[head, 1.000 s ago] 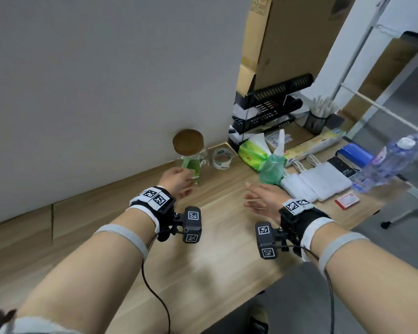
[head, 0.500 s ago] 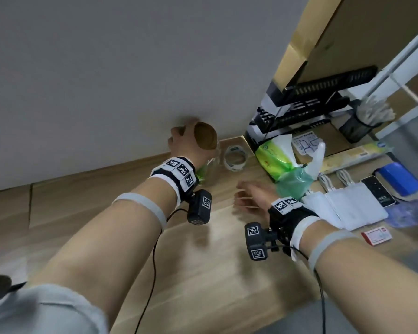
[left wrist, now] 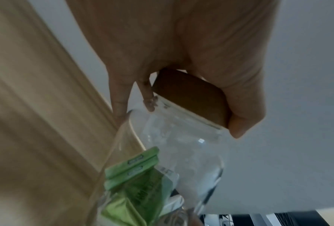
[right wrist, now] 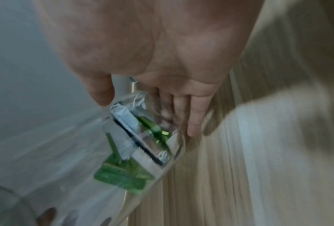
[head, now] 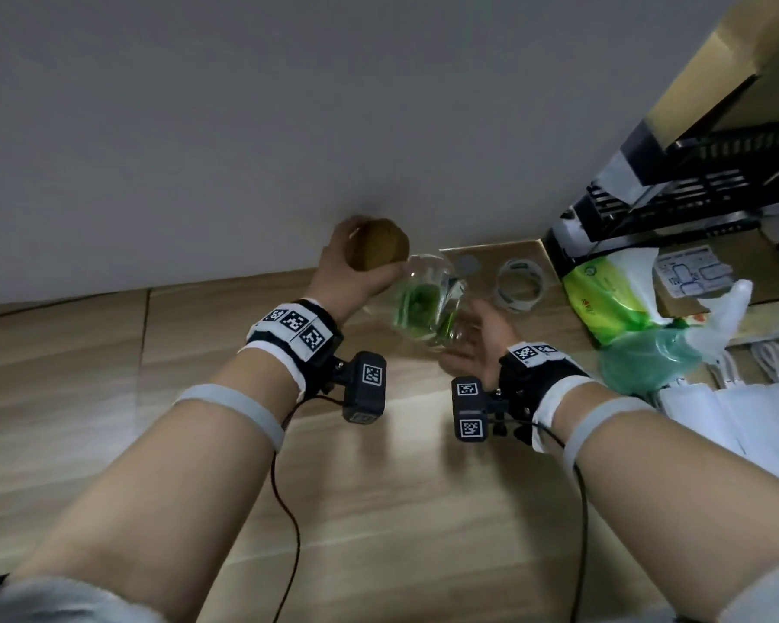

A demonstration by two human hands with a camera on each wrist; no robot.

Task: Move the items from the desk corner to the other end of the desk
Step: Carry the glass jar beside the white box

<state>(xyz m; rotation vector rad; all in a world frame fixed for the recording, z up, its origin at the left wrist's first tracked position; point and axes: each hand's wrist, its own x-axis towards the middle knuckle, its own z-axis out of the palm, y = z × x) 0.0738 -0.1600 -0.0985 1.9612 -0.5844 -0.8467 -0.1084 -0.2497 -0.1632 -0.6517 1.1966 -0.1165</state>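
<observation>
A glass jar with green packets inside and a round wooden lid is tilted above the desk, close to the wall. My left hand grips the lid from above; in the left wrist view the thumb and fingers of the left hand wrap the lid above the jar. My right hand lies under the jar's base. The right wrist view shows the right hand with straight fingers against the glass of the jar.
A clear tape roll lies just right of the jar. Further right are a green tissue pack, a green spray bottle, white pouches and stacked black trays. The wall runs close behind. Bare wooden desk stretches toward me.
My left hand went from the jar's side up onto its lid, and the jar has tipped off the desk. My right hand rose from the desk to the jar's base.
</observation>
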